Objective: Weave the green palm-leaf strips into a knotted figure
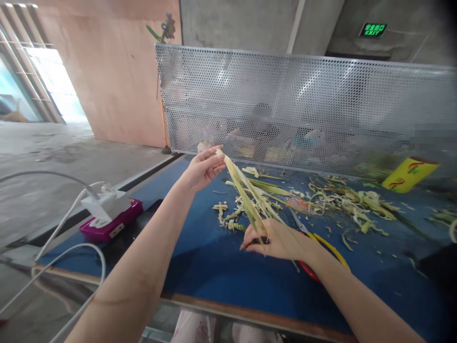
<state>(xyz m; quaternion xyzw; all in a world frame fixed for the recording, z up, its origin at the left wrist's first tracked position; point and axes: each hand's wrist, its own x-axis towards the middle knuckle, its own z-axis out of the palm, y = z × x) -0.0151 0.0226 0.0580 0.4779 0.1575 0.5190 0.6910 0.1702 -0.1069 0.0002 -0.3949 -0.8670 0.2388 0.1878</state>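
My left hand (pixel 206 167) pinches the top end of a bundle of pale yellow-green leaf strips (pixel 244 183), raised over the blue table. The strips fan out downward and pass over my right hand (pixel 268 238), whose fingers are curled low among their lower ends. Whether the right fingers grip any strip is hard to see. Beneath the strips lies a short braided piece of the same fibre (pixel 223 216). Scissors (pixel 330 248) with red and yellow handles rest partly under my right forearm, blades pointing away.
Leaf scraps (pixel 360 202) litter the table's right side, near a yellow roll (pixel 410 175). On the left, a purple power strip (pixel 110 224) carries a white charger (pixel 105 205) with trailing cables. A perforated metal screen (pixel 285 105) bounds the table's far edge.
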